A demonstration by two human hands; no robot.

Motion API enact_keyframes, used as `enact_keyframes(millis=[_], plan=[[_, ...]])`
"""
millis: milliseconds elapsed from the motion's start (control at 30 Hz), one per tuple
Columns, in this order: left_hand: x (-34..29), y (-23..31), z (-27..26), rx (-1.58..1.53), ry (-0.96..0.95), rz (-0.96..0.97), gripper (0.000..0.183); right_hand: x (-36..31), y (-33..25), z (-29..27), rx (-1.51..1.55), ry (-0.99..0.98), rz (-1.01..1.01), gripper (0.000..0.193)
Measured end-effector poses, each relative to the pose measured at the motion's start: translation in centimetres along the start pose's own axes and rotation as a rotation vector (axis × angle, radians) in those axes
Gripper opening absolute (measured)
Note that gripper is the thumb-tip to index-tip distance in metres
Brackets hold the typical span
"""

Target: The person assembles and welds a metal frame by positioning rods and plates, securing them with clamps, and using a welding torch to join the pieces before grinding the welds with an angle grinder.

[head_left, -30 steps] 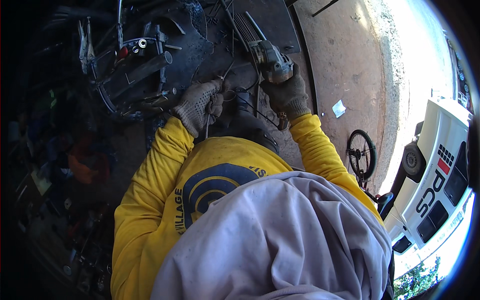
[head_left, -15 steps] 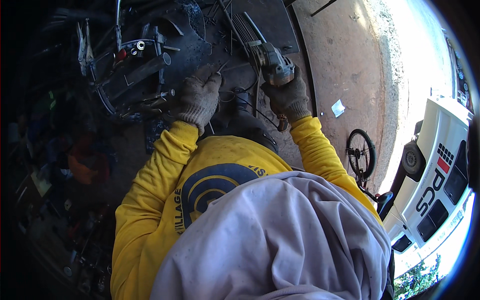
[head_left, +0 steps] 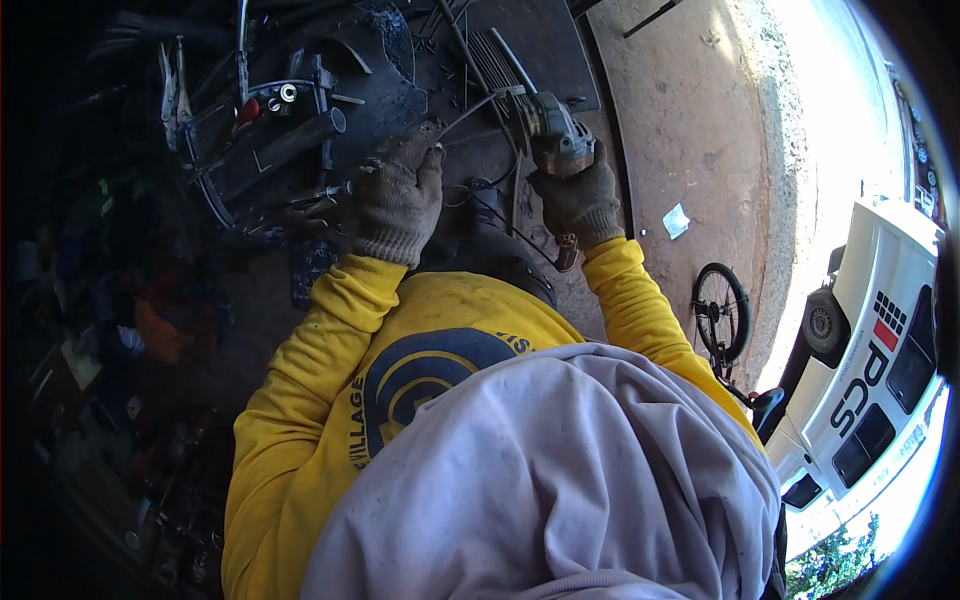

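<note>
My left hand [head_left: 400, 200], in a grey knit work glove, is closed on a thin metal rod [head_left: 466, 117]. The rod slants up and right, its far end beside the front of an angle grinder [head_left: 562, 138]. Whether rod and grinder touch is too small to tell. My right hand [head_left: 582, 197], gloved too, grips the grinder's body from the near side; some fingers are hidden behind it. A cable runs near the grinder, down past my right wrist. Left of my left hand lies a curved metal frame [head_left: 207, 190] with a tube [head_left: 290, 140] across it.
Locking pliers [head_left: 175, 90] lie on the dark metal worktable [head_left: 385, 105] at the far left. Long metal bars [head_left: 515, 60] stretch beyond the grinder. On the floor at right are a scrap of paper [head_left: 676, 221] and a bicycle wheel [head_left: 722, 312]. A white van [head_left: 865, 350] stands outside.
The rod in my left hand now reaches across to the front of the grinder, where before only a short piece showed. My left hand has turned slightly, and the grinder has tilted a little.
</note>
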State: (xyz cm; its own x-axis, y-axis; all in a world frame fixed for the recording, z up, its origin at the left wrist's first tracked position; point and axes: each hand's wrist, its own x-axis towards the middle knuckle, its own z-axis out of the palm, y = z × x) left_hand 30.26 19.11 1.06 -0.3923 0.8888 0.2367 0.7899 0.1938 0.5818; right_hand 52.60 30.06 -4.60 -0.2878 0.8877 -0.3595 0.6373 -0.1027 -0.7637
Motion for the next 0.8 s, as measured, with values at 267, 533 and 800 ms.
enact_keyframes(millis=[267,533,800], plan=[[0.4,1.1,-1.0,0.155,-0.053,0.093,0.025,-0.3,0.0,-0.3,-0.023,0.004,-0.083,0.091],[0.5,1.0,-1.9,0.26,-0.133,0.192,0.038,-0.2,-0.5,-0.9,-0.132,0.011,-0.093,0.092],[0.3,0.8,-1.7,0.319,-0.154,0.223,0.048,-0.6,-1.0,-1.3,-0.107,-0.034,-0.012,0.093]])
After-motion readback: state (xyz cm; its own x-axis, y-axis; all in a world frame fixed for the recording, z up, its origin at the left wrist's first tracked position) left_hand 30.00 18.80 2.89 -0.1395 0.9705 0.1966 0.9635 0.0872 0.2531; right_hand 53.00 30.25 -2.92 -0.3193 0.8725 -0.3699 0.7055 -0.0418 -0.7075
